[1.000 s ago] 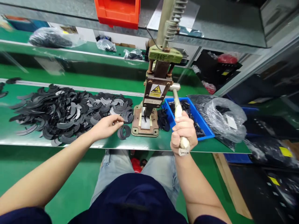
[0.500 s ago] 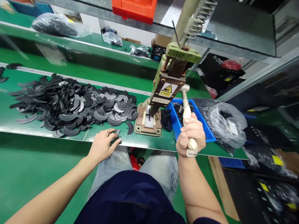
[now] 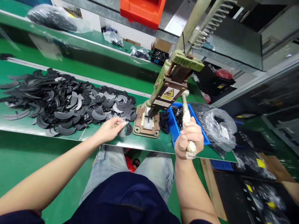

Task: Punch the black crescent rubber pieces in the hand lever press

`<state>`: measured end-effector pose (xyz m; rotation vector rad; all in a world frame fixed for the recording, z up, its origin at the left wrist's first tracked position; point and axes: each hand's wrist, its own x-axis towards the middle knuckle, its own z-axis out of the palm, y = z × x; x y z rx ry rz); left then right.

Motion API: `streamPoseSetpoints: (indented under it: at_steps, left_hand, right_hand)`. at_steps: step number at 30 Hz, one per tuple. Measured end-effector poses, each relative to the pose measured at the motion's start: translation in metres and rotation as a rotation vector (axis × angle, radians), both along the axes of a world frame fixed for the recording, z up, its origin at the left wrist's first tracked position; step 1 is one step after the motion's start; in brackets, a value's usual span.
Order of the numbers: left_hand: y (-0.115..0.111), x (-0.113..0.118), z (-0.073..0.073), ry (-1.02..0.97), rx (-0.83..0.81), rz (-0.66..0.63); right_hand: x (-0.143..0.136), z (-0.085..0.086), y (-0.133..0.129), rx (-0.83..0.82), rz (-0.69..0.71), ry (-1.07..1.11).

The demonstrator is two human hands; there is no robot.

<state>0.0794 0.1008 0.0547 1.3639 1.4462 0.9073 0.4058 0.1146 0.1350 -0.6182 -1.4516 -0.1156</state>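
Note:
My left hand (image 3: pixel 111 128) pinches a grey curved plastic piece (image 3: pixel 122 132), which is blurred, just above the green bench. Right beside it a dark crescent piece (image 3: pixel 128 128) lies on the bench, left of the press base (image 3: pixel 137 129). My right hand (image 3: pixel 190 138) is wrapped around the pale, taped lever handle (image 3: pixel 186 114) of the green hand press (image 3: pixel 161 82). Under the ram, a small dark part stands at the light metal fixture (image 3: pixel 148 124). To the left spreads a big heap of black and grey crescent pieces (image 3: pixel 70 104).
Right of the press, a few dark pieces (image 3: pixel 164 122) lie against a blue bin (image 3: pixel 173 132) holding black parts. Beyond are clear plastic bags (image 3: pixel 220 126). An orange bin (image 3: pixel 143 14) sits on the shelf above; bagged parts (image 3: pixel 50 18) rest on the rear ledge.
My left hand has moved right and slightly up from the bench edge toward the press, its fingers now closed on a grey piece. My right hand stays on the lever. The view has shifted slightly.

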Motion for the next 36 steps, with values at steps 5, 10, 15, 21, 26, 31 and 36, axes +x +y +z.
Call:
streamPoseSetpoints:
  at_steps: [5, 10, 15, 21, 26, 31, 36]
  left_hand:
    - [0.061, 0.033, 0.024, 0.259, 0.219, -0.042]
    - [0.083, 0.067, 0.010, 0.268, 0.224, -0.197]
    - [0.088, 0.071, 0.007, 0.068, 0.009, -0.168]
    - [0.106, 0.069, 0.014, 0.103, 0.011, -0.219]
    - [0.117, 0.073, 0.005, 0.098, -0.021, -0.241]
    - [0.120, 0.073, 0.006, 0.092, -0.055, -0.271]
    - [0.124, 0.076, 0.012, 0.060, -0.161, -0.285]
  right_hand:
    - [0.002, 0.001, -0.002, -0.014, -0.025, -0.029]
    - [0.005, 0.001, -0.007, -0.049, -0.017, -0.077]
    - [0.004, 0.001, -0.006, -0.032, 0.015, -0.055]
    - [0.002, 0.002, -0.003, -0.012, 0.000, -0.045]
    - [0.002, 0.002, -0.004, -0.009, -0.010, -0.053]
    - [-0.002, 0.001, -0.002, 0.014, -0.030, -0.001]
    - [-0.004, -0.001, 0.002, 0.043, -0.039, 0.032]
